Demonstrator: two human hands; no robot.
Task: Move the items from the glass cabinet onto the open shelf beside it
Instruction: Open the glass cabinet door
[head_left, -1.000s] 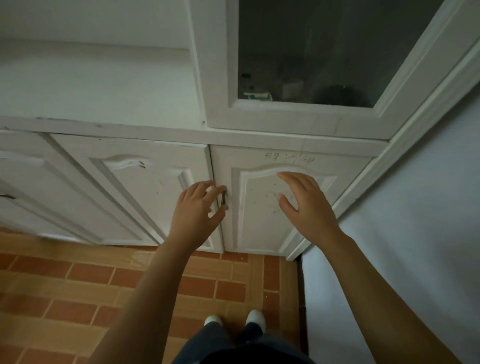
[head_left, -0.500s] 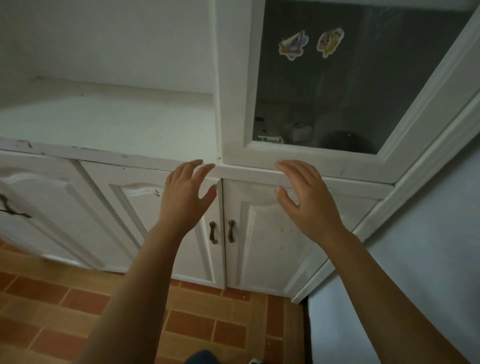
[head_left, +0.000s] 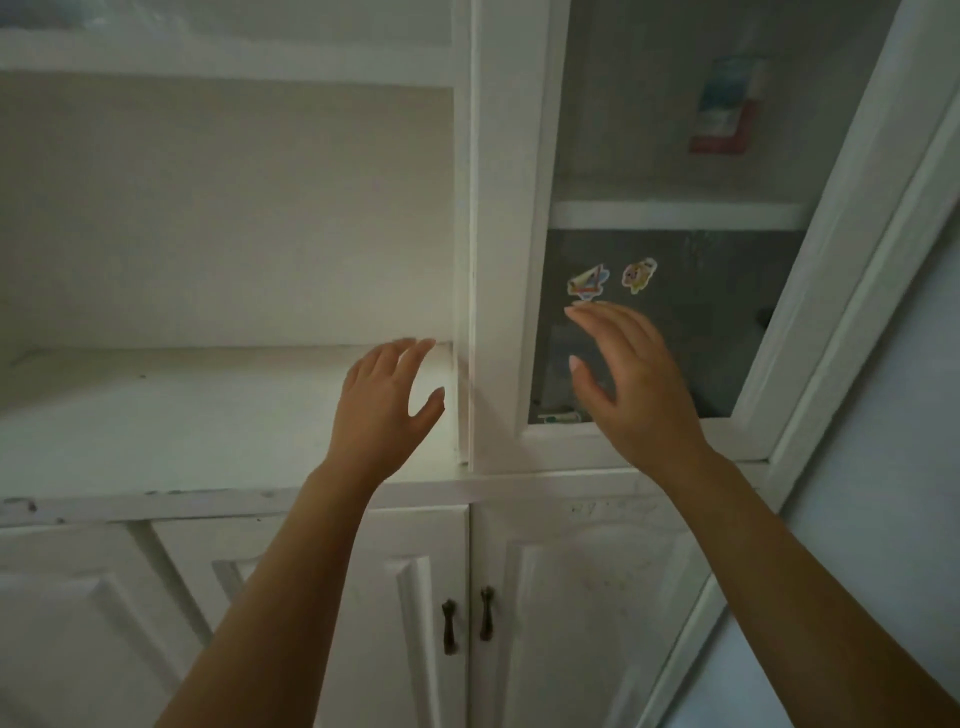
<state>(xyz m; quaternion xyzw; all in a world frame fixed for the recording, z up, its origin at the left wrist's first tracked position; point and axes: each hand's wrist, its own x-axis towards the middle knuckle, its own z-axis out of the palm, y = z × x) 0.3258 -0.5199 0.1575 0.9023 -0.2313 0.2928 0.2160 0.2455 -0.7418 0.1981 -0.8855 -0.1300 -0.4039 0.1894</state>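
Opening step: both hands are reaching toward the closed glass door (head_left: 670, 322), nothing moved yet.
Left hand (head_left: 382, 410) and right hand (head_left: 631, 387) are hovering, fingers wide, empty; items (head_left: 558, 417) are sitting inside, centre right; shelf (head_left: 182, 415) is lying bare, left. Next, likely: opening the door.

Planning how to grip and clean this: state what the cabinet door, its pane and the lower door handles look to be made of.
Cabinet door: probably white-painted wood; matte, moulded frame.
Pane: glass, smooth and see-through, two stickers on it.
Lower door handles: likely dark metal, possibly bronzed; slim, curved, slight sheen.
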